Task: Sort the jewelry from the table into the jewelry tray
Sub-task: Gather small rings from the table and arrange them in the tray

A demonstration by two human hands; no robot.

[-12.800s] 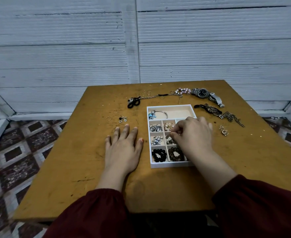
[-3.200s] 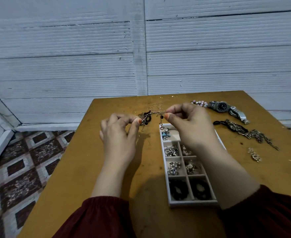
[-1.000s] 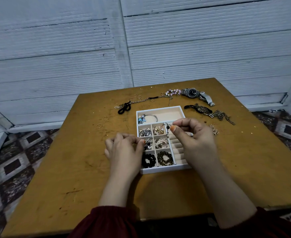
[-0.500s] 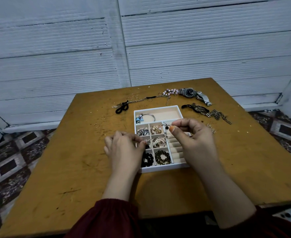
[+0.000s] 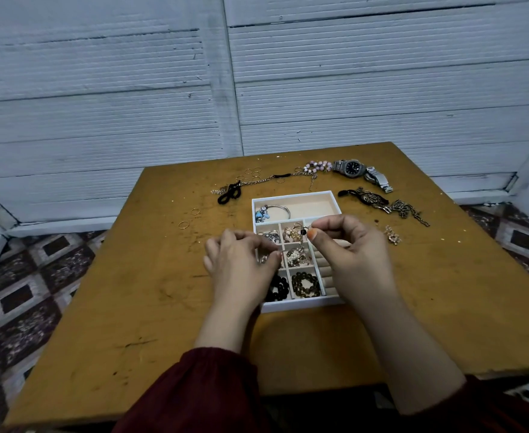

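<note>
While right hand (image 5: 347, 245) keeps pinching earring (image 5: 301, 230) over tray (image 5: 300, 306), left hand (image 5: 241, 264) stays curled, grip unclear.

A single wide-angle camera worn on the person's head looks forward and steeply down from close above a scuffed ochre wooden table (image 5: 126, 307), the white compartmented jewelry tray (image 5: 300, 306) near frame centre; dark red sleeves (image 5: 200, 392) enter at the bottom edge, and a grey-white ribbed plank wall (image 5: 101, 104) bows across the upper half.
</note>
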